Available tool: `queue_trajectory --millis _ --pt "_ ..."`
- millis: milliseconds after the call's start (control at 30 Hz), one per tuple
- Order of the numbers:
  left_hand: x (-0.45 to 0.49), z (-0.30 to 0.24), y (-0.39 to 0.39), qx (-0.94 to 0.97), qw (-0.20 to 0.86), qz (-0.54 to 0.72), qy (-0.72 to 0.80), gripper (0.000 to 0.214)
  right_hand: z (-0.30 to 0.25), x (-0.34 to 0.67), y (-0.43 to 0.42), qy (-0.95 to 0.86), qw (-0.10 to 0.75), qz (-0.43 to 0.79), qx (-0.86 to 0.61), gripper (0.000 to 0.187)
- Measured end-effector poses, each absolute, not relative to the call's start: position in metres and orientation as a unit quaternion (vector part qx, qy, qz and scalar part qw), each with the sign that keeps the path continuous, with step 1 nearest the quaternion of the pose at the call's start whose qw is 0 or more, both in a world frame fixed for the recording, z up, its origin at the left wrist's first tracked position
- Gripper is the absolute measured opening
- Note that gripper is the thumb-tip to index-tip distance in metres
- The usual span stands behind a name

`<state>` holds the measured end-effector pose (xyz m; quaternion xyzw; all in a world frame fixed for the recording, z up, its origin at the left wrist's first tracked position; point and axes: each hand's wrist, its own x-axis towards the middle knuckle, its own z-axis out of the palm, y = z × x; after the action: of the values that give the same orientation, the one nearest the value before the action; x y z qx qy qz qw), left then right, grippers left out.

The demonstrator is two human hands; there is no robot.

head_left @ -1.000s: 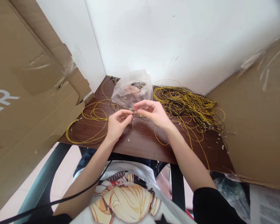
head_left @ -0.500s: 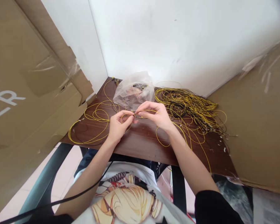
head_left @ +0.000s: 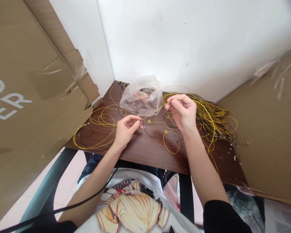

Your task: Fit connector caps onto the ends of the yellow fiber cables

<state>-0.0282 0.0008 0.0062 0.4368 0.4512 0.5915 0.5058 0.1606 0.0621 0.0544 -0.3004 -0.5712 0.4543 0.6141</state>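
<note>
My left hand (head_left: 126, 130) pinches one end of a thin yellow wire (head_left: 153, 112) just above the dark wooden table (head_left: 147, 152). My right hand (head_left: 183, 111) is raised to the right, fingers closed on the same wire, which runs taut between the two hands. Behind the right hand lies a big tangled pile of yellow and black wires (head_left: 203, 115). Loose yellow wire loops (head_left: 99, 124) lie on the table left of my left hand.
A clear plastic bag (head_left: 142, 96) with small parts sits at the back of the table against the white wall. Large cardboard sheets (head_left: 34, 97) stand on the left and another cardboard sheet (head_left: 269, 129) on the right. Small white scraps (head_left: 234, 155) dot the table's right side.
My right hand has lifted up and to the right, pulling the yellow wire straight away from my left hand, which stayed in place. The camera tilted slightly.
</note>
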Motion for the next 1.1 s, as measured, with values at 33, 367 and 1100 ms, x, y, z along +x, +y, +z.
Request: queue_trajectory --millis 33,367,1100 --pt "-0.028 0.007 0.001 0.436 0.507 0.592 0.451 0.02 0.055 0.163 0.063 -0.565 0.624 0.447 -0.302 0.014" --pt "-0.028 0.006 0.001 0.42 0.517 0.597 0.448 0.021 0.051 0.191 0.08 -0.492 0.711 0.444 -0.236 0.007" --pt "-0.029 0.006 0.001 0.452 0.506 0.601 0.423 0.028 0.031 0.126 0.05 -0.63 0.41 0.589 -0.298 0.02"
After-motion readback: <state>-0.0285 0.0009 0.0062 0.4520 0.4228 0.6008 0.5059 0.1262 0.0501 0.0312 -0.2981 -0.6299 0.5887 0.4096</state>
